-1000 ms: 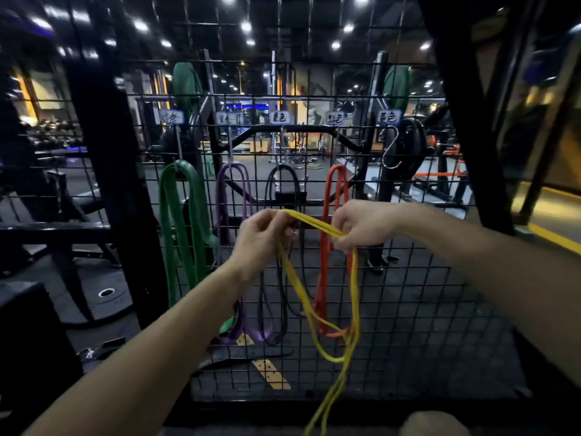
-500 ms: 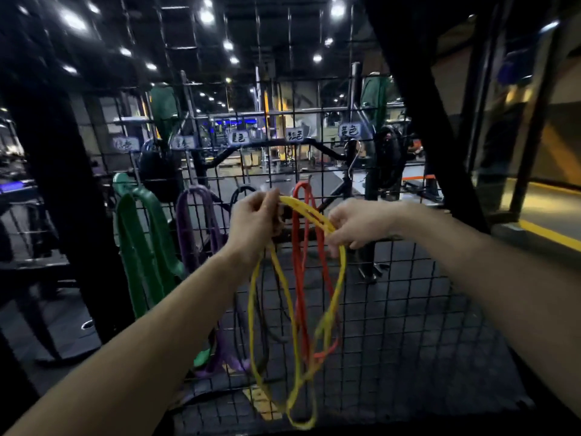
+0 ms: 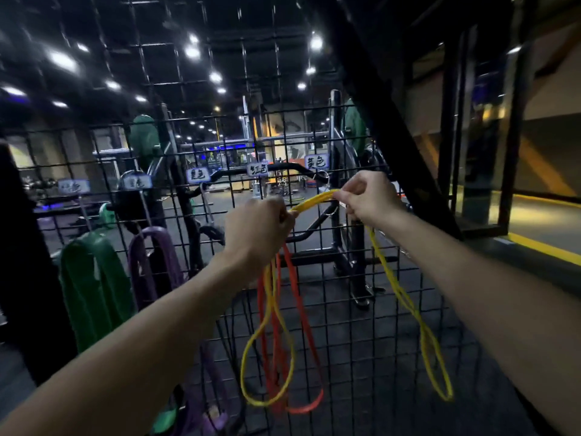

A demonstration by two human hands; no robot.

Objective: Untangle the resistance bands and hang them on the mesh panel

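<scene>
Both hands are raised in front of the mesh panel (image 3: 371,335), each pinching the yellow band (image 3: 314,201). The left hand (image 3: 257,228) has its fingers curled tight around the band's lower end, and the right hand (image 3: 369,195) pinches it between thumb and fingertips a little higher and further right. Between the two hands a short stretch of the band runs taut, rising toward the right hand. Below the left hand one yellow loop hangs down, lying across the red band (image 3: 298,309), which hangs on the panel just behind it. Below the right hand a second, longer yellow loop hangs free in front of the mesh. Just behind the right hand's fingers a metal hook (image 3: 325,177) sits on the panel, under a small label (image 3: 317,161). Whether the band touches the hook cannot be told. Left of the left hand hang a purple band (image 3: 151,262) and, beyond it, a wide green band (image 3: 94,284).
</scene>
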